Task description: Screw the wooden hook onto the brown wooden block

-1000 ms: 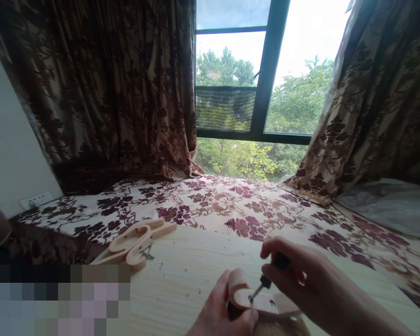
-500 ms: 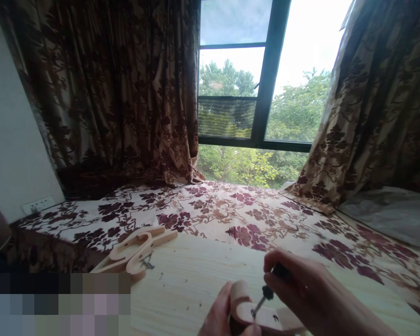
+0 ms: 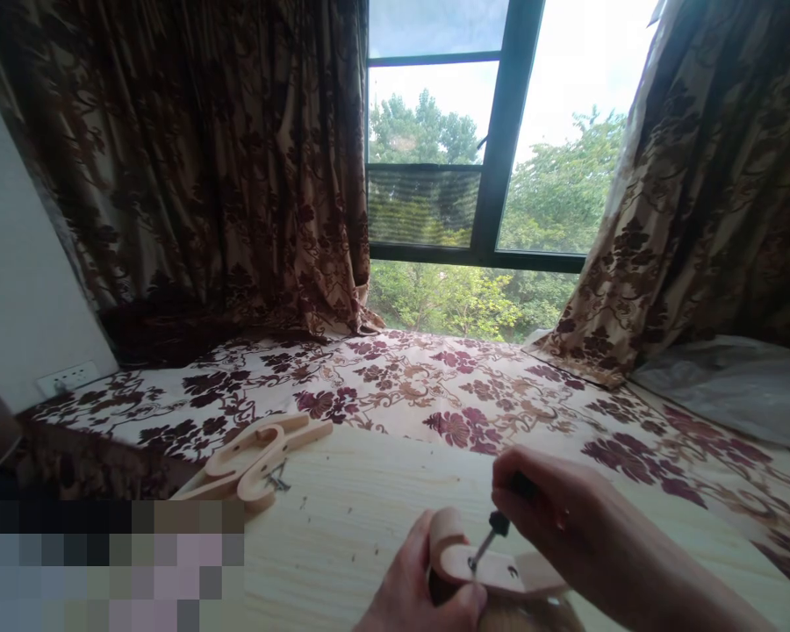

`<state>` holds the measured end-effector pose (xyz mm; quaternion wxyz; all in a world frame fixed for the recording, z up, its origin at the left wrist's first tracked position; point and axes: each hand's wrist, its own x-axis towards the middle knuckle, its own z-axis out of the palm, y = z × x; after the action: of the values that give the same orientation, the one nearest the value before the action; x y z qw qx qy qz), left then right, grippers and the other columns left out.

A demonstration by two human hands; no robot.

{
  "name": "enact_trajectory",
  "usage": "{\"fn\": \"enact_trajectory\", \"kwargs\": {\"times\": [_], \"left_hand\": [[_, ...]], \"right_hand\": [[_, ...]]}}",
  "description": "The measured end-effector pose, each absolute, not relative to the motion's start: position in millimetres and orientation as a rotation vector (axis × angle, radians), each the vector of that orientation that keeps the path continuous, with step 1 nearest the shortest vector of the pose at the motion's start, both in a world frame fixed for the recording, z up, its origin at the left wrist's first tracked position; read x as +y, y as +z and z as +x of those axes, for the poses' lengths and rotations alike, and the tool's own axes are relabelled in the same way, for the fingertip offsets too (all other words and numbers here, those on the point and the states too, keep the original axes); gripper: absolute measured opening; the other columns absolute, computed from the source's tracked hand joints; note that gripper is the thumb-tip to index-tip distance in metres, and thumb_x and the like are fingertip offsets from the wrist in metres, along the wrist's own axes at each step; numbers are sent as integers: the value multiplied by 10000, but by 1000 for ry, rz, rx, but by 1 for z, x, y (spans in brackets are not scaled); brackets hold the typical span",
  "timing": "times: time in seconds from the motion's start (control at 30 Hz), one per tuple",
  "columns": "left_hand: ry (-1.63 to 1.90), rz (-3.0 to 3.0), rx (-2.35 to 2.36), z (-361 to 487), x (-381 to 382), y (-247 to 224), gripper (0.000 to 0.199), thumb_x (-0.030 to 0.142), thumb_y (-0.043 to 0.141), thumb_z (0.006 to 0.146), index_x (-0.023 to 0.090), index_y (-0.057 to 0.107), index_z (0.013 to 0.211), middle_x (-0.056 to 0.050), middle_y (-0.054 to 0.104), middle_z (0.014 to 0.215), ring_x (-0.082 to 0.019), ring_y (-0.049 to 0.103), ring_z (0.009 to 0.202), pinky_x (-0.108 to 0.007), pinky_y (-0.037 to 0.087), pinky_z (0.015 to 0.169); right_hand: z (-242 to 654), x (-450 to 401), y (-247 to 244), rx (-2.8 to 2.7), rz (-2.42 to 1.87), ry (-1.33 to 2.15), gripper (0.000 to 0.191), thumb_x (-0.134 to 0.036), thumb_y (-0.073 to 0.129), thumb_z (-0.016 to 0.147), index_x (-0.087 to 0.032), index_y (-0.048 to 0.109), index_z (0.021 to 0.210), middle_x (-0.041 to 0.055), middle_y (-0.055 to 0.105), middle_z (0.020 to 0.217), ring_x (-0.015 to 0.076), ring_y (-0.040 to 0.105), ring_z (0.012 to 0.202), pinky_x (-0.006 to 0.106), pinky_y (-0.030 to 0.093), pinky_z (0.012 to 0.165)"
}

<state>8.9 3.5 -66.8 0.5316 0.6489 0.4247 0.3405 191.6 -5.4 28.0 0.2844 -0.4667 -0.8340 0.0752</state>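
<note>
The left hand (image 3: 412,575) curls, thumb (image 3: 469,604) on its near side; the right hand (image 3: 556,505), higher beside it, is clenched, forearm (image 3: 678,566) slanting back.

There are two hands (image 3: 405,584) (image 3: 576,522), one screwdriver (image 3: 499,523), one hand-held wooden hook (image 3: 495,571), one board (image 3: 316,544) and two curtains (image 3: 237,175) (image 3: 711,211).

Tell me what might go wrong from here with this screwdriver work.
The screwdriver might slip and jab the left hand, which grips the curved wooden piece close to the tip. The small metal screws lying loose on the wooden board could scatter if bumped.
</note>
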Motion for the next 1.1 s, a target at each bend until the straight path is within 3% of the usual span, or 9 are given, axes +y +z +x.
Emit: {"fn": "enact_trajectory", "kwargs": {"times": [0.2, 0.37, 0.5, 0.73, 0.9, 1.1], "left_hand": [[827, 1614, 1060, 10, -1, -59, 180, 156, 524, 667, 213, 406, 790, 61, 438, 719, -104, 417, 680, -221, 384, 638], [829, 1543, 1021, 11, -3, -60, 180, 179, 539, 682, 215, 419, 811, 70, 447, 707, -99, 411, 657, -210, 378, 599], [849, 1546, 1014, 11, -3, -58, 176, 180, 544, 692, 206, 429, 822, 65, 466, 713, -100, 425, 666, -213, 393, 626], [837, 1581, 1021, 11, -2, -56, 163, 181, 542, 693, 201, 444, 822, 59, 474, 720, -105, 436, 684, -216, 402, 635], [857, 1530, 979, 12, -3, -57, 180, 187, 543, 692, 204, 427, 828, 64, 450, 709, -101, 413, 662, -217, 394, 618], [810, 1597, 1053, 10, 0, -59, 180, 175, 529, 673, 208, 416, 809, 54, 442, 725, -107, 420, 685, -227, 391, 648]], "right_hand": [[191, 2, 22, -2117, -1389, 78, 207, -356, 443, 920, -225, 488, 765, -34, 555, 565, 133, 491, 487, 247, 352, 469], [190, -9, 29, -2165, -1300, 173, 106, -338, 489, 905, -237, 518, 919, -45, 551, 616, 117, 484, 506, 224, 363, 474], [187, -11, 32, -2181, -1249, 271, 106, -298, 473, 912, -228, 519, 849, -30, 560, 644, 114, 476, 534, 224, 362, 486], [186, -5, 28, -2070, -1378, 144, 167, -355, 507, 902, -230, 505, 791, -53, 556, 591, 110, 475, 501, 232, 337, 477], [185, -14, 34, -2197, -1269, 279, 55, -273, 527, 887, -239, 527, 844, -56, 527, 631, 101, 457, 535, 210, 345, 492], [179, -2, 23, -2066, -1370, 231, 204, -336, 442, 914, -220, 464, 747, -32, 536, 592, 126, 464, 520, 252, 352, 502]]}}
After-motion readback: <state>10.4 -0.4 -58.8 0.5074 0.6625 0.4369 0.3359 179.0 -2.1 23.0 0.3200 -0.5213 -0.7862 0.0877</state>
